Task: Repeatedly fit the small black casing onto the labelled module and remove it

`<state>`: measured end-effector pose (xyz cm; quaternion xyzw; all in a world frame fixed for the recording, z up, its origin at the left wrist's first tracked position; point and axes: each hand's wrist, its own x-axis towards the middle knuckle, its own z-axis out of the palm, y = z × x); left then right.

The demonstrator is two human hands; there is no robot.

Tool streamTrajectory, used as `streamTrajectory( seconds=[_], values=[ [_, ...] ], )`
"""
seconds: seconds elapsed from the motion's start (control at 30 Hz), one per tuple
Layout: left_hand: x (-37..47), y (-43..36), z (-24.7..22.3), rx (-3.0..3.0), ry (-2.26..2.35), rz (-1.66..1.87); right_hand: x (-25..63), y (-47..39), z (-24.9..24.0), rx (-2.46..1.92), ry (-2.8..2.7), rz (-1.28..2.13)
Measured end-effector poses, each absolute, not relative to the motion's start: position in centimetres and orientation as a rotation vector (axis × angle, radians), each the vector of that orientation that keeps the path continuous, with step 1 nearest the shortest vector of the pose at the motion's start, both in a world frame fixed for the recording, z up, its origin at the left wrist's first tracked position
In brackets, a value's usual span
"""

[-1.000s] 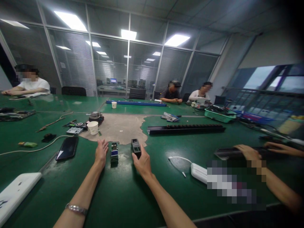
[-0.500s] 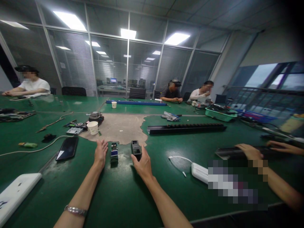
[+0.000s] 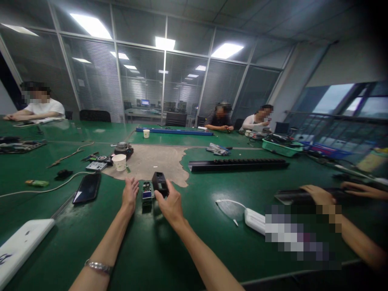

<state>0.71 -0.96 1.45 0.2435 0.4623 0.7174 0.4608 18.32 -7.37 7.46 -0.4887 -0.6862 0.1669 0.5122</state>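
Note:
In my right hand point(image 3: 170, 202) is a black plastic housing point(image 3: 160, 184), gripped by its sides and lifted a little above the table. Just left of it a small circuit-board module point(image 3: 147, 195) with a blue part stands on the green table top point(image 3: 194, 226). My left hand point(image 3: 131, 193) rests on its edge beside the module, fingers stretched out, holding nothing. A narrow gap separates that hand from the module. Ahead of both hands lies a bare brown patch point(image 3: 145, 159) of the table.
A paper cup point(image 3: 119, 162) stands near disassembled parts point(image 3: 123, 149). Left lie a phone point(image 3: 87, 188) and a white power strip point(image 3: 24, 246). To the right are a long black rail point(image 3: 239, 165), a white adapter point(image 3: 256, 220) and another person's hand point(image 3: 319, 196) on a dark bar.
My right hand has carried the black housing left and up off the table, close to the circuit-board module. The left hand has stayed nearly in place.

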Motion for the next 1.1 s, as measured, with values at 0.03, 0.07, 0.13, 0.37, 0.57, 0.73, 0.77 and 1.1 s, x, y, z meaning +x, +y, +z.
streamTrajectory(
  seconds=[0.03, 0.07, 0.13, 0.37, 0.57, 0.73, 0.77, 1.1],
  values=[
    [0.7, -1.0, 1.5, 0.594, 1.137, 1.766, 17.5, -7.5, 7.6, -1.17, -1.658, 0.412],
    [0.7, -1.0, 1.6, 0.589, 1.136, 1.766, 16.8, -7.6, 7.7, -1.17, -1.664, 0.417],
    [0.7, -1.1, 1.7, 0.585, 1.132, 1.766, 15.6, -7.7, 7.5, -1.182, -1.676, 0.413],
    [0.6, -1.2, 1.9, 0.568, 1.133, 1.757, 13.4, -7.5, 6.4, -1.271, -1.743, 0.335],
    [0.5, -1.2, 2.2, 0.541, 1.132, 1.751, 12.3, -7.4, 5.9, -1.348, -1.8, 0.276],
    [0.7, -1.5, 2.5, 0.531, 1.137, 1.75, 12.1, -7.7, 4.9, -1.344, -1.836, 0.27],
    [0.7, -1.5, 2.5, 0.534, 1.135, 1.75, 12.2, -7.8, 4.7, -1.334, -1.841, 0.266],
    [0.5, -1.3, 2.1, 0.557, 1.123, 1.761, 12.6, -7.3, 4.3, -1.269, -1.837, 0.303]
  ],
)
